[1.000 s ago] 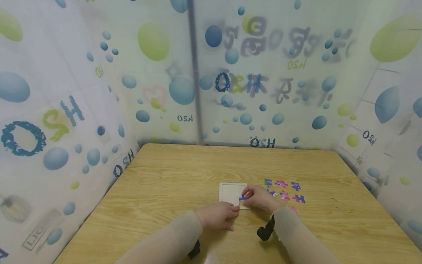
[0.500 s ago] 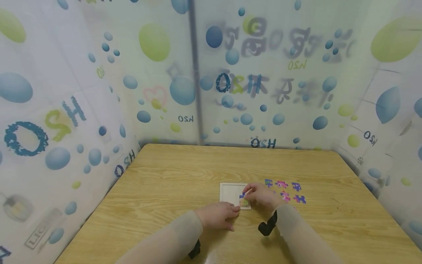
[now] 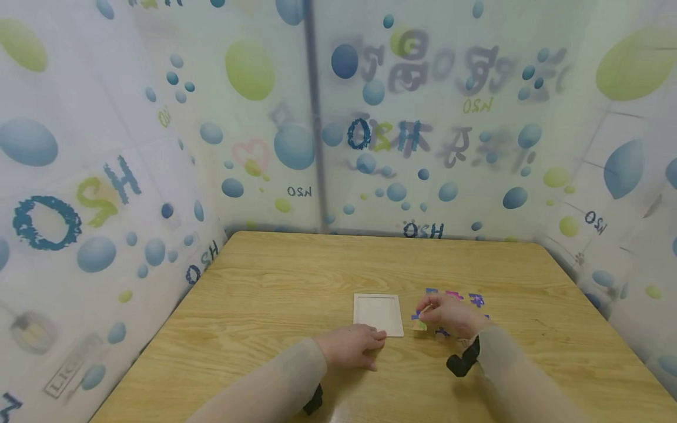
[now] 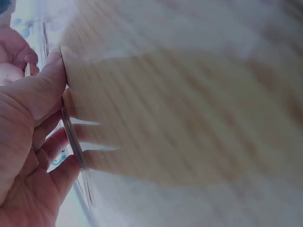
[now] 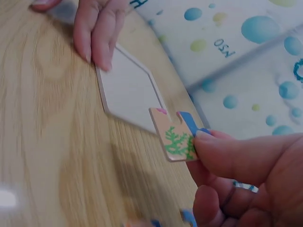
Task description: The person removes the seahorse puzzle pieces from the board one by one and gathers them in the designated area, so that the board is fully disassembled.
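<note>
My right hand (image 3: 449, 315) pinches a jigsaw puzzle piece (image 5: 171, 137) between thumb and fingers. Green seaweed on a sandy ground and a blue edge are printed on it. The hand hovers right of a small white puzzle tray (image 3: 379, 314) with a raised rim, whose pale bottom shows. At the tray's near edge rests my left hand (image 3: 350, 346), its fingertips (image 5: 105, 66) on the rim. In the left wrist view the tray's thin edge runs along the left thumb and fingers.
Several blue, purple and pink puzzle pieces (image 3: 476, 300) lie to the right of the tray, some hidden beneath the right hand. The wooden table (image 3: 264, 294) reaches back to curtains (image 3: 254, 205) printed with bubbles.
My right hand has moved right, from over the tray's right corner to beside the loose pieces, carrying the puzzle piece out of the tray. The left hand stays at the tray's edge.
</note>
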Demonstrator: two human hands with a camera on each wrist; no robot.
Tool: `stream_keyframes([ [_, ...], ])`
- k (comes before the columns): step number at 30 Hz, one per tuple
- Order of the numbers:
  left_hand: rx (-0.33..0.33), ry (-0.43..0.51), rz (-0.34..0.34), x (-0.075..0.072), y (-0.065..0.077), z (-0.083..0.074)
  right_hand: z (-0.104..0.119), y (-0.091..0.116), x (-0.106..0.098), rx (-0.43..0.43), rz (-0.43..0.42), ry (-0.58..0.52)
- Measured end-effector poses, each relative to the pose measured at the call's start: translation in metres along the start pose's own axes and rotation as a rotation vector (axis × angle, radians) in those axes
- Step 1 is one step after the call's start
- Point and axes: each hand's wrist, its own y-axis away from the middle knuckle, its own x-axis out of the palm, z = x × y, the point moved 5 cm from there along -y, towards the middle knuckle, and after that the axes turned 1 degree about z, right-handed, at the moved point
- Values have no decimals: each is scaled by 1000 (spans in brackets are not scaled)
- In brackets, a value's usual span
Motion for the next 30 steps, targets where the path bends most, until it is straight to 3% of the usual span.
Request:
stream_keyframes([
  [3, -9, 7, 2, 0, 0, -1, -7, 8, -15, -38, -4, -5],
  [6, -12, 12, 5, 0, 1, -1, -14, 17, -33, -78, -21, 60],
  [18, -11, 17, 7, -3, 2, -4, -44, 46, -91, -15, -45, 176],
  [30, -8, -2, -2, -2, 1, -2, -61, 60, -112, 22, -24, 212],
])
